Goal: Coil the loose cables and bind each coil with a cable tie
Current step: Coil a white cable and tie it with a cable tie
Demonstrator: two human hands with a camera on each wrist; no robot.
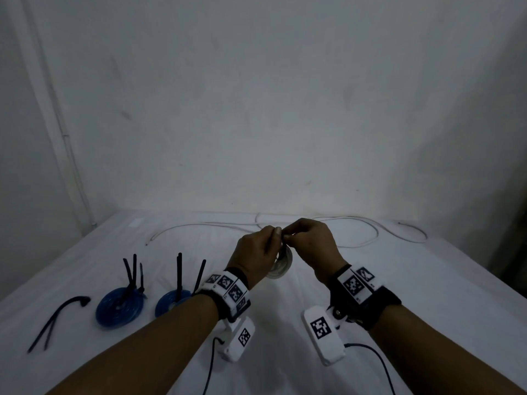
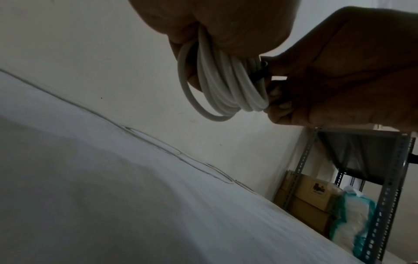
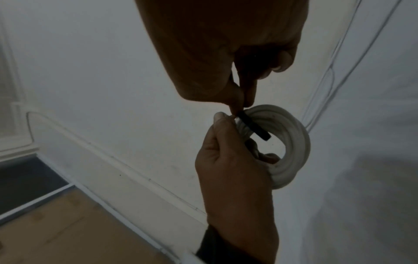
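held up above the middle of the bench (image 1: 385,280), clear of its white cover: a white cable coil (image 1: 282,265), several loops bunched together. gripped by the left hand (image 1: 256,252), fingers curled round one side of the bundle and through its middle. crossing the loops at the top, a black cable tie (image 3: 254,127), its short free end sticking out over the coil's opening. pinched at that tie by the right hand (image 1: 310,243), thumb and forefinger closed on the strap right where it meets the left thumb; other fingers folded in. both hands touching at the fingertips.

toward the bench's left edge, two blue cable coils lying flat: the outer blue coil (image 1: 119,307) and the inner blue coil (image 1: 171,303), side by side but apart, each bound with black ties whose long tails stand upright. nearer the left edge still, spare black cable ties (image 1: 57,320) lying loose on the cover, crossing at one end.

along the far edge, a loose white cable (image 1: 370,229) snaking from far left to far right in open curves, uncoiled, well apart from the hands.

strapped at both wrists, black bands with square-patterned white marker blocks and white camera units, dark leads trailing toward the near edge. beyond the bench's right side, in the left wrist view, a metal rack (image 2: 384,187) with cardboard boxes.
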